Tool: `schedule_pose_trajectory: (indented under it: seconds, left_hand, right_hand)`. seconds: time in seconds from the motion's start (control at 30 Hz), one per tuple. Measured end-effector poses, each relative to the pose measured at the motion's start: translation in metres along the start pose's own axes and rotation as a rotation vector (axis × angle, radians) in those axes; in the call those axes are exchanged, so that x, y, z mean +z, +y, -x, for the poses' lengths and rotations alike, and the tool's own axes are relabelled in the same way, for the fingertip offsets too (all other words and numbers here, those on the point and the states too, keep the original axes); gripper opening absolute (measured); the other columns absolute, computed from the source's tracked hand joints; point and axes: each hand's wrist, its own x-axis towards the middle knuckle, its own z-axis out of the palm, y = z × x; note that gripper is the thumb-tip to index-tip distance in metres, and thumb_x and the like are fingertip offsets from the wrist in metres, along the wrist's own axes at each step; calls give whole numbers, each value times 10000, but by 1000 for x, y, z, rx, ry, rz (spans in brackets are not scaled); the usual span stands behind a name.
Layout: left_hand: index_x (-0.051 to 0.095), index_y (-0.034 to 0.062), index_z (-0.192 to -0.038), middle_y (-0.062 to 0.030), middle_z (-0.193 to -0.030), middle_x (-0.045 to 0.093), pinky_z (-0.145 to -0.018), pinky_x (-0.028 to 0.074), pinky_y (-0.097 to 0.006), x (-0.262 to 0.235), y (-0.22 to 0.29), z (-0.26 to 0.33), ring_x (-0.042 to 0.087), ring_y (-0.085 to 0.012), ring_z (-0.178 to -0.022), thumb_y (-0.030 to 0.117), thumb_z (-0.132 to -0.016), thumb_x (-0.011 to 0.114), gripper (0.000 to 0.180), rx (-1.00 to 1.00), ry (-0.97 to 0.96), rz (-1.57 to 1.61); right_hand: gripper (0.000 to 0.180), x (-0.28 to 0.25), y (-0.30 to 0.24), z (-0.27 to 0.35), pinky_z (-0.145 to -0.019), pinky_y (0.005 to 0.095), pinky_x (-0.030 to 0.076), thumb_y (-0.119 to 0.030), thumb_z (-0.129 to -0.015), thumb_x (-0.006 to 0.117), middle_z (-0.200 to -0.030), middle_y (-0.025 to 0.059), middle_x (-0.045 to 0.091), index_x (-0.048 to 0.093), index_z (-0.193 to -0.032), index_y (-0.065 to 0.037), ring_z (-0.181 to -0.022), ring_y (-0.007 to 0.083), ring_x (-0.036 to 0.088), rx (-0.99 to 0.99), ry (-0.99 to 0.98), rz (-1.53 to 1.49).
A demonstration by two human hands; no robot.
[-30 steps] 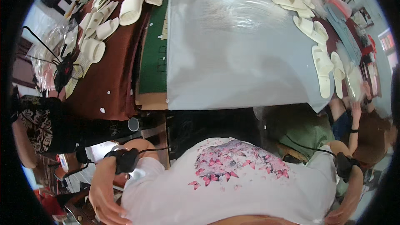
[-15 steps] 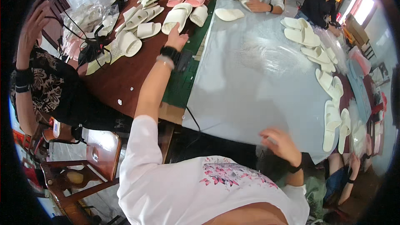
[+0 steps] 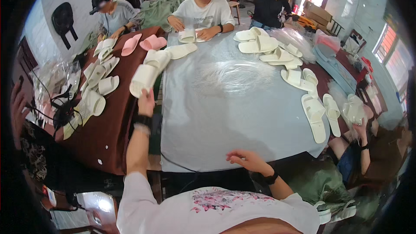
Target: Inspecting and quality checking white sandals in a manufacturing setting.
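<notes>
My left hand point(image 3: 146, 102) is closed on the near end of a white slide sandal point(image 3: 144, 77), with my arm stretched out to the left. The sandal is over the right edge of the brown-covered table. A second white slide sandal point(image 3: 157, 59) lies just beyond it, partly overlapped; whether the two touch is unclear. My right hand point(image 3: 248, 160) hovers by the front edge of the grey-covered table point(image 3: 234, 117), fingers loosely apart, holding nothing. A pair of pink slide sandals point(image 3: 154, 42) lies past the white ones.
Several white slides point(image 3: 99, 71) lie on the brown table point(image 3: 117, 134), and more point(image 3: 313, 112) line the grey table's right side. Across from me a co-worker point(image 3: 203, 13) handles a white slide point(image 3: 187, 35). A white insole-like piece point(image 3: 181, 51) lies nearby. A black cable point(image 3: 177, 163) crosses the front edge.
The view has swung right and up. My left hand has gripped the white slide and drawn it nearer, away from the pink pair. The far co-worker's slide has come down to the table.
</notes>
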Motion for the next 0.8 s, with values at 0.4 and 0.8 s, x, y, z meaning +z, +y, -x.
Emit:
schedule_pose_trajectory:
  seconds: [0.4, 0.8]
  left_hand:
    - [547, 4, -1109, -63, -1009, 617, -701, 486, -273, 27, 117, 254, 579, -132, -909, 275, -914, 535, 334, -504, -601, 614]
    - [619, -8, -948, -8, -731, 582, -537, 363, -214, 2, 104, 211, 474, -63, -612, 320, -890, 559, 338, -394, -316, 235]
  right_hand:
    - [562, 35, -17, -39, -981, 396, 355, -447, -921, 439, -1299, 66, 454, 308, -1351, -110, -1178, 240, 435, -376, 274, -1371]
    - [482, -50, 10, 85, -910, 363, 379, -387, -921, 427, -1228, 60, 494, 392, -1275, -62, -1091, 199, 490, -563, 1457, -748]
